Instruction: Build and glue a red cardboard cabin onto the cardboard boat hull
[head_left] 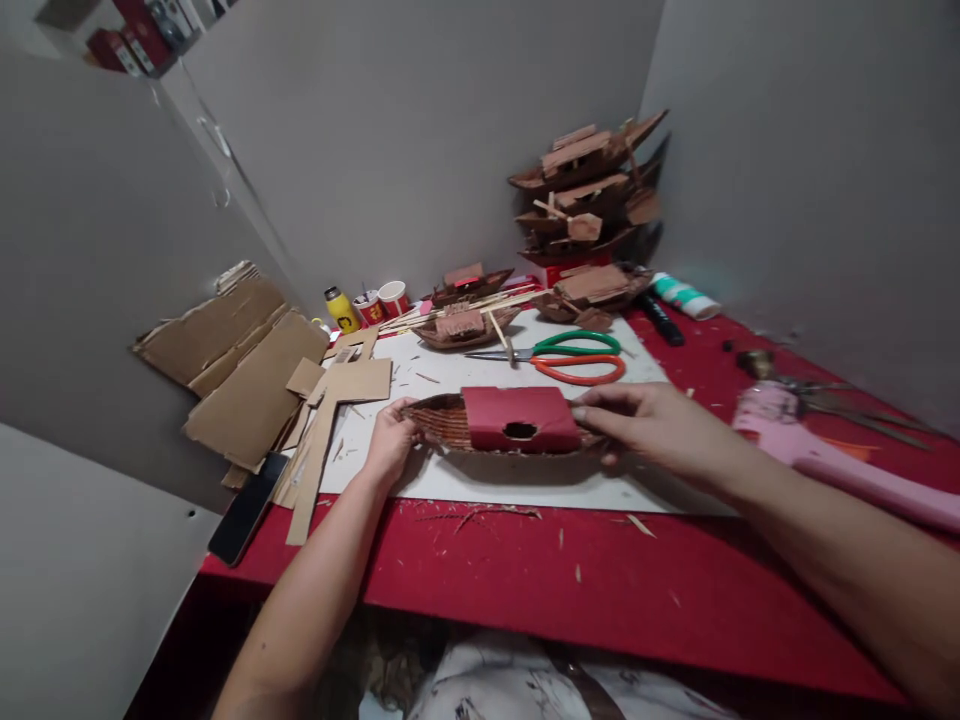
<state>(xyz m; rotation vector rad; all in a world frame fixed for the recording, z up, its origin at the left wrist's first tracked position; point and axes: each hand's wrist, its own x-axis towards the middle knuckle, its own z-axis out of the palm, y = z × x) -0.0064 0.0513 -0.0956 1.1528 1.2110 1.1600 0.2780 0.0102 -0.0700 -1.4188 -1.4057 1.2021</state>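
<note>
- One model boat (442, 428) with a red canopy (517, 407) is held over the white board (480, 487), between left hand (394, 437) and right hand (637, 420).
- Its left end is pinched by the former, its right end by the latter.
- Scissors (534, 354) are laid beyond it, near another boat (456, 329).

The red table (480, 565) carries a white board (450, 482), black phone (246, 512) and pink tool (832, 458).

Lighting: dim, diffuse; wide-angle distortion toward edges.
Soft shadow falls below the model boat (523, 410) onto the white board (442, 483); upper-left red boxes (142, 32) appear blurred.
</note>
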